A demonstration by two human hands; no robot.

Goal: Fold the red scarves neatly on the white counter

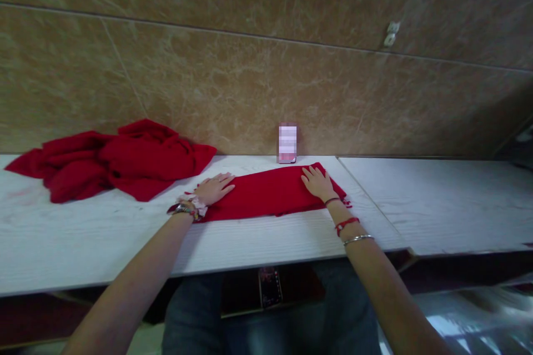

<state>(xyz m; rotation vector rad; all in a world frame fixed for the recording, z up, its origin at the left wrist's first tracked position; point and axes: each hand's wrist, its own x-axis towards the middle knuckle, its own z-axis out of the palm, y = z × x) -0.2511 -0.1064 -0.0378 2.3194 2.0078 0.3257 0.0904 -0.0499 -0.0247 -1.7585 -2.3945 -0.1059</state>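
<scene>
A folded red cloth with fringe at its right end, looking like a scarf [266, 191], lies flat as a long strip on the white tabletop. My left hand [214, 188] rests on its left end, fingers stretched out and pointing right. On the right end lies my right hand [317, 183], palm down with its fingers spread. Both hands press on the fabric without gripping it. A crumpled heap of red cloth [137, 161] sits to the left, apart from the folded piece and beyond my left hand.
A phone [287, 143] leans upright against the brown marbled wall [233, 83] behind the folded cloth. The white table [125, 244] has a seam right of my right hand, and its front edge runs just before my lap. A small white fixture [391, 34] is on the wall.
</scene>
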